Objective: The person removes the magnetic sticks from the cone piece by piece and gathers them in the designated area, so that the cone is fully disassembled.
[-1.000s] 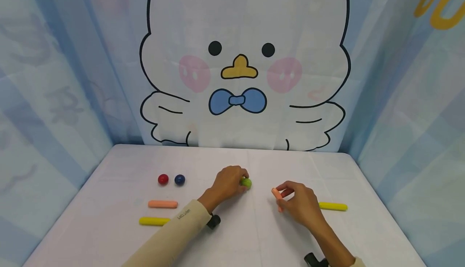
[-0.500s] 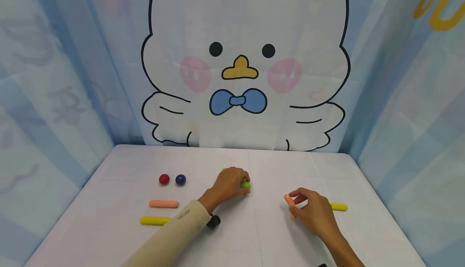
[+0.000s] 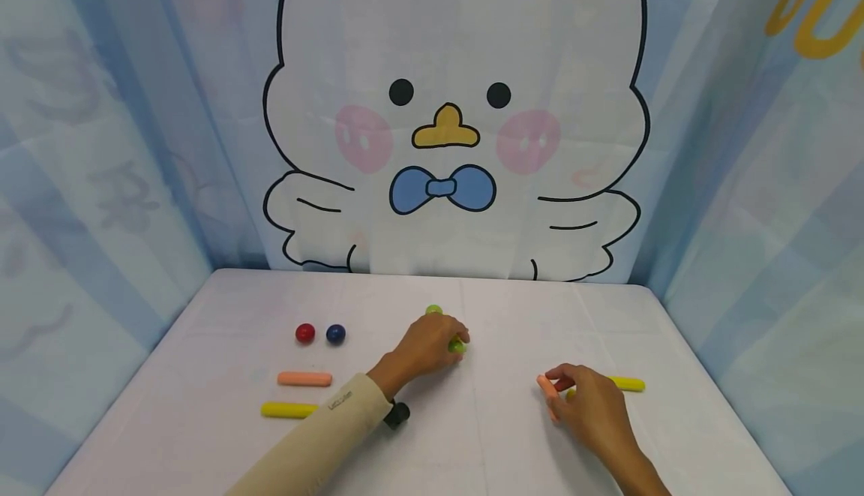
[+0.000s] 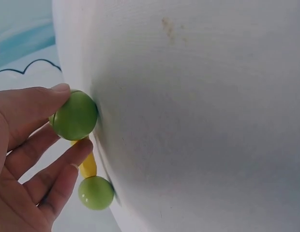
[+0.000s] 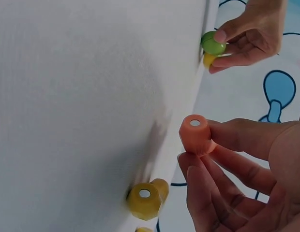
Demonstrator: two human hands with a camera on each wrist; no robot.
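Note:
My left hand pinches a green ball over the white table. A short yellow rod and a second green ball lie in line with it in the left wrist view; whether all three are joined cannot be told. Between thumb and fingers, my right hand holds an orange magnetic rod, whose end shows a pale metallic disc. It is tilted and clear of the table. Close to that hand lies a yellow magnetic rod, with more yellow partly hidden by the fingers.
On the left of the white table lie a red ball, a dark blue ball, an orange rod and a yellow rod partly covered by the left sleeve. A printed curtain stands behind the table.
The right hand has moved right and nearer with the orange rod, towards the yellow one. The left hand stays almost in place; a second green ball now shows beyond it.

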